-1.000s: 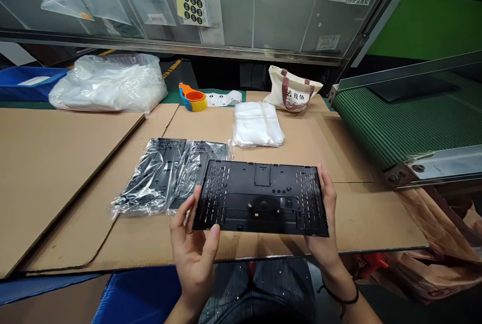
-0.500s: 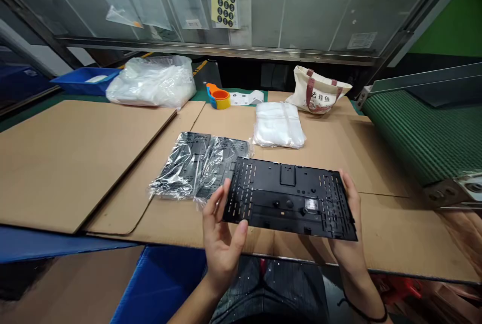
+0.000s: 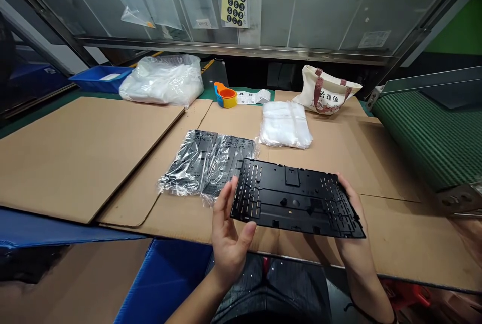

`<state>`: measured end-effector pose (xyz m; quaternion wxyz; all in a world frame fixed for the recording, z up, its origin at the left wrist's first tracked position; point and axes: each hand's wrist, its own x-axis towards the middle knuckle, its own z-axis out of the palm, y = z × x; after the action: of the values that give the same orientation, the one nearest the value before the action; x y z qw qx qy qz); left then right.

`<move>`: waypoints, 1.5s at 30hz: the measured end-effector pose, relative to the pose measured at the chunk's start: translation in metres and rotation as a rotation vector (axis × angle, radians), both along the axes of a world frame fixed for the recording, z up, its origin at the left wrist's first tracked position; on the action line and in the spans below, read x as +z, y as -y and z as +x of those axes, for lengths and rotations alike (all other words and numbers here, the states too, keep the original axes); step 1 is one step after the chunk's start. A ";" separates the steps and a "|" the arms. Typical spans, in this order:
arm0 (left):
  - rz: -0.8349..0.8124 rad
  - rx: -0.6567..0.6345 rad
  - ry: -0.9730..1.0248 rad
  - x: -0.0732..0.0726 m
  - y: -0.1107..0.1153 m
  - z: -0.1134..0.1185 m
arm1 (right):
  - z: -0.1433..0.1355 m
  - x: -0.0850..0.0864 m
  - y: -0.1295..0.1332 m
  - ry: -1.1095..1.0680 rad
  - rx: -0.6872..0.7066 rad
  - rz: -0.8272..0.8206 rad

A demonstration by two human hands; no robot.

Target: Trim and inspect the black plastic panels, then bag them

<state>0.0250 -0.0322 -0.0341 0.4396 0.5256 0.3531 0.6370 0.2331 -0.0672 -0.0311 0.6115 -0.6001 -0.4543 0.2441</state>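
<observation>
A black slotted plastic panel (image 3: pixel 297 201) is held tilted above the front of the cardboard-covered table. My left hand (image 3: pixel 230 241) grips its left edge, with the thumb at the near corner and the fingers behind. Around the right edge is my right hand (image 3: pixel 356 228), its fingers partly hidden by the panel. Behind and left of the panel, two similar black panels in clear plastic bags (image 3: pixel 207 163) lie side by side. A stack of clear plastic bags (image 3: pixel 285 124) lies just beyond the held panel.
Cardboard sheets (image 3: pixel 83 148) rise at the left. At the back are a blue tray (image 3: pixel 100 80), a bulky plastic bag (image 3: pixel 163 80), a tape dispenser (image 3: pixel 226 97) and a cloth tote bag (image 3: pixel 327 90). A green conveyor belt (image 3: pixel 433 128) borders the right.
The view has shifted slightly, so the surroundings sit further right. Both hands keep hold of the panel, whose tilt has changed a little; a bright reflection on it has faded.
</observation>
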 end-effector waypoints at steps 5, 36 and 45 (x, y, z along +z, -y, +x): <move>0.030 0.009 -0.048 0.001 0.000 0.000 | 0.003 -0.006 0.000 -0.002 0.027 -0.017; 0.123 -0.044 0.008 0.009 -0.019 -0.002 | 0.016 -0.014 -0.003 0.674 0.314 0.365; 0.448 -0.017 -0.444 0.085 -0.095 0.020 | 0.080 -0.041 -0.069 0.066 -0.270 0.145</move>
<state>0.0449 0.0633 0.0506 0.2304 0.7384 0.2870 0.5651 0.3126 0.0022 -0.0722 0.6652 -0.6177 -0.4057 0.1065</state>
